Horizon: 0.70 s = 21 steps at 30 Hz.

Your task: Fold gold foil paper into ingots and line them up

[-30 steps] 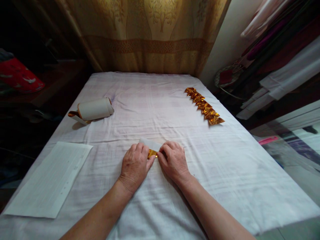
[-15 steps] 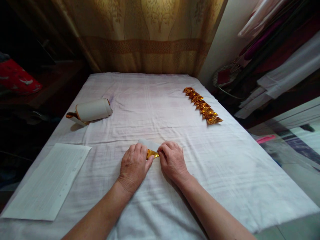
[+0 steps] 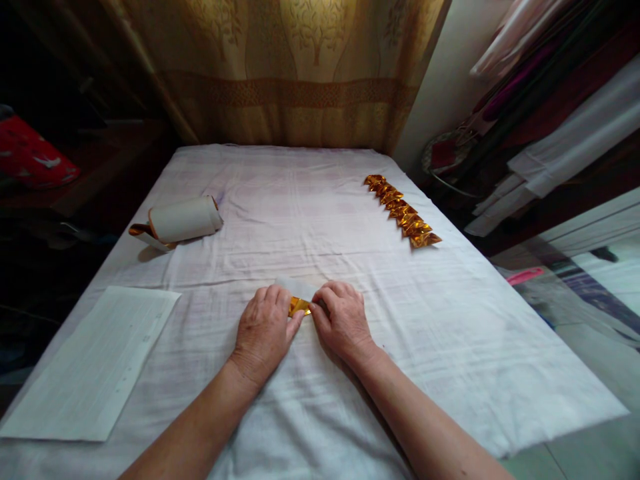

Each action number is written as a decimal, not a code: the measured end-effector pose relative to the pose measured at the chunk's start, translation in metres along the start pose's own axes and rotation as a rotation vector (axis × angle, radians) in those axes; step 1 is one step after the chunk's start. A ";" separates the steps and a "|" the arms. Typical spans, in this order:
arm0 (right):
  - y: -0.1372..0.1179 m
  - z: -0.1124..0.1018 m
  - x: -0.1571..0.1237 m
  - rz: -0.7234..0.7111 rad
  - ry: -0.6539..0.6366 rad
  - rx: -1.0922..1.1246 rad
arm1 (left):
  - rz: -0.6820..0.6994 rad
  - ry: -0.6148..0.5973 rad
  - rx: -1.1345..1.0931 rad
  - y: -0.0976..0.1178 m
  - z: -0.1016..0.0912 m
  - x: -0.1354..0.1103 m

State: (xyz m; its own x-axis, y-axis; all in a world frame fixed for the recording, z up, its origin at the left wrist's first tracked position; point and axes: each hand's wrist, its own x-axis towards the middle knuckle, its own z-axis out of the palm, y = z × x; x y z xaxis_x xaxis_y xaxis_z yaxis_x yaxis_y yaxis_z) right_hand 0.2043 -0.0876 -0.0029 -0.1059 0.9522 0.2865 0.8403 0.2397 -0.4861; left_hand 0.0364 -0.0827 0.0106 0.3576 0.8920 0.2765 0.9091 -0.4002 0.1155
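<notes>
A sheet of gold foil paper with a pale back lies partly folded on the cloth, its gold side showing in a narrow strip between my hands. My left hand is closed on its left part, thumb pressed along the fold. At the right end my right hand pinches the paper, fingers curled over it. Both hands hide the outer ends of the sheet. Beyond the fold, some of the pale back shows.
Folded gold foil pieces overlap in a row at the far right of the cloth-covered table. A roll of gold-lined paper lies at the left. Nearer, a stack of pale printed paper rests by the left edge. Clothes hang at right.
The hands and the foil paper keep nearly the same pose. The right fingertips have edged slightly left along the fold, and the whole view has shifted a little.
</notes>
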 end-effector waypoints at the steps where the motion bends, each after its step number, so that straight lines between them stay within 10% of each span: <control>1: 0.000 0.000 0.000 -0.001 0.003 0.003 | -0.002 -0.001 -0.013 -0.001 0.000 0.000; 21: -0.007 -0.010 -0.005 -0.228 -0.031 -0.114 | 0.249 0.026 -0.349 -0.065 0.006 0.000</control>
State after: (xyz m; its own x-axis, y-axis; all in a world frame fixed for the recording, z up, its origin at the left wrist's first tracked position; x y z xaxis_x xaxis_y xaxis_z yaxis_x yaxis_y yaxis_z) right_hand 0.2043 -0.0963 0.0073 -0.3145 0.8816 0.3520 0.8471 0.4280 -0.3151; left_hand -0.0212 -0.0552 -0.0024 0.5479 0.7552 0.3599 0.6672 -0.6540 0.3565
